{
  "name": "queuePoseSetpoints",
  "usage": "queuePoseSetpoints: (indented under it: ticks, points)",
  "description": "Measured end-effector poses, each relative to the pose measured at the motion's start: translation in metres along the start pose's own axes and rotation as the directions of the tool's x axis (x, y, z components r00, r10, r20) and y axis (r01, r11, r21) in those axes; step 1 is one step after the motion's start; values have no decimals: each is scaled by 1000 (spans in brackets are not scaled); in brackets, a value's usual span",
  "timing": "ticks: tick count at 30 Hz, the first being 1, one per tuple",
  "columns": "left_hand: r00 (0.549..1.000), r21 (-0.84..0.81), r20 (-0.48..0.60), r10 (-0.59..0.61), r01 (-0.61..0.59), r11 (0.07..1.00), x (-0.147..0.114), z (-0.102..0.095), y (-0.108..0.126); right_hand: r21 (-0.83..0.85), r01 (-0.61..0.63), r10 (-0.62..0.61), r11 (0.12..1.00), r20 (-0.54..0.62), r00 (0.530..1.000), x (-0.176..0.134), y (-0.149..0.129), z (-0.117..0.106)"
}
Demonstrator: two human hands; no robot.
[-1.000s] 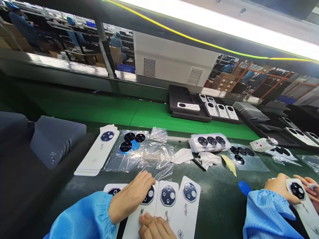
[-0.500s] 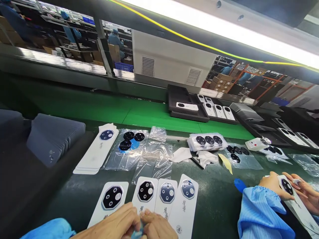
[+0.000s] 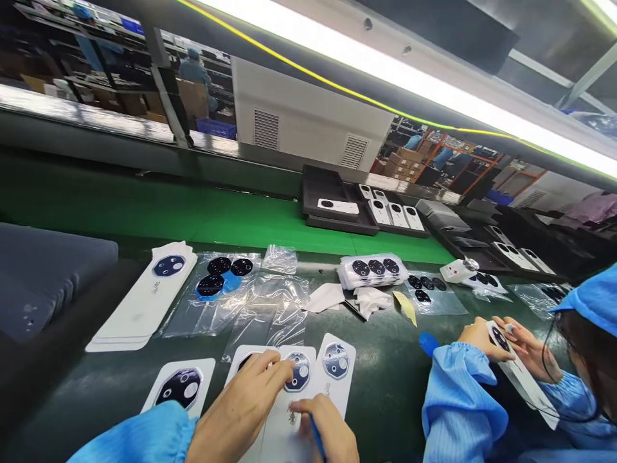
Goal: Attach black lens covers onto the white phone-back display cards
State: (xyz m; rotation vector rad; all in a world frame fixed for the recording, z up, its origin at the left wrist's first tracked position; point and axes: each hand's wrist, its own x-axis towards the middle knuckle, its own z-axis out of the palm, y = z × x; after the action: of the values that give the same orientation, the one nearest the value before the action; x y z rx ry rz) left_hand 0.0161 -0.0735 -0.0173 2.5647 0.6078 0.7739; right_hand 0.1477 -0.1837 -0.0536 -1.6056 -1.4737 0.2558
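Four white panels lie in a row before me, each with a dark octagonal camera plate. My left hand (image 3: 243, 402) lies over the second panel, fingers stretched out, with its fingertips at the camera plate of the third panel (image 3: 297, 373). Low over that same panel, my right hand (image 3: 332, 431) is closed around a thin blue stick-like thing (image 3: 317, 437), partly blurred. Its index finger points at the dark lettering. The first panel (image 3: 178, 386) lies left of my left hand; the fourth panel (image 3: 336, 363) lies tilted at the right.
White panels (image 3: 139, 302) are stacked at left, beside a clear bag (image 3: 193, 321) with round black stickers. Crumpled white wipes (image 3: 371, 301) and a sticker stack (image 3: 371, 273) lie ahead. Black trays (image 3: 332, 186) stand behind. At right, a co-worker's hands (image 3: 477, 341) hold another panel (image 3: 525, 379).
My hands were together at the second panel and have moved apart. The left now reaches to the third panel's camera plate; the right is over its lettering. The view has swung right, showing the co-worker's cap.
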Motion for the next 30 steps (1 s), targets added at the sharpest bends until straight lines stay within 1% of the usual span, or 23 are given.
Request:
queuePoseSetpoints:
  ticks: [1, 2, 3, 4, 6, 7, 8, 9, 12, 15, 17, 19, 21, 22, 24, 26, 28, 30]
  points:
    - [999, 76, -2, 41, -41, 996, 1, 2, -1, -120, 133, -141, 984, -58, 988, 1, 5, 1]
    - [997, 142, -7, 82, -80, 987, 2, 4, -2, -204, 236, -262, 950, -113, 958, 3, 9, 3]
    - [993, 199, -10, 117, -113, 974, 4, 4, -1, -263, 312, -363, 913, -173, 915, 5, 12, 7]
    - [989, 250, -15, 144, -136, 959, 5, 4, 0, -309, 367, -446, 877, -241, 862, 8, 14, 12]
    - [984, 337, -23, 176, -158, 928, 9, 4, 4, -384, 431, -562, 817, -355, 748, 13, 15, 22]
    - [981, 372, -21, 195, -173, 912, 11, 5, 5, -412, 446, -596, 795, -388, 703, 16, 15, 26]
    - [977, 402, -19, 214, -188, 896, 12, 5, 6, -434, 449, -615, 781, -406, 676, 18, 14, 29]
    - [972, 427, -15, 233, -204, 881, 13, 7, 6, -451, 446, -624, 773, -415, 662, 20, 12, 30]
    - [964, 483, 17, 266, -241, 842, 12, 12, 8, -482, 432, -633, 763, -419, 651, 26, 7, 29]
    - [965, 534, 25, 262, -235, 813, 9, 18, 10, -476, 427, -626, 769, -424, 655, 30, 4, 25]
    - [970, 506, 22, 243, -220, 834, 9, 19, 9, -470, 432, -624, 770, -411, 664, 31, 3, 21]
    - [984, 377, 24, 174, -170, 911, 12, 18, 5, -476, 447, -632, 758, -362, 686, 31, 2, 15]
    - [997, 175, 61, 42, -52, 983, 18, 14, -2, -478, 473, -642, 741, -296, 707, 32, 1, 9]
    - [995, 78, 91, -26, 18, 997, 22, 11, -6, -474, 479, -641, 738, -275, 716, 31, 1, 6]
    - [984, -60, 142, -111, 121, 991, 31, 8, -12, -466, 489, -639, 738, -248, 728, 30, 1, 5]
    - [975, -126, 177, -137, 160, 979, 39, 7, -15, -458, 497, -640, 738, -240, 730, 26, 2, 7]
    - [968, -139, 212, -132, 163, 977, 46, 10, -16, -464, 511, -652, 724, -218, 726, 22, 3, 9]
    - [965, -128, 228, -129, 161, 979, 50, 13, -15, -516, 534, -672, 670, -116, 731, 21, 6, 3]
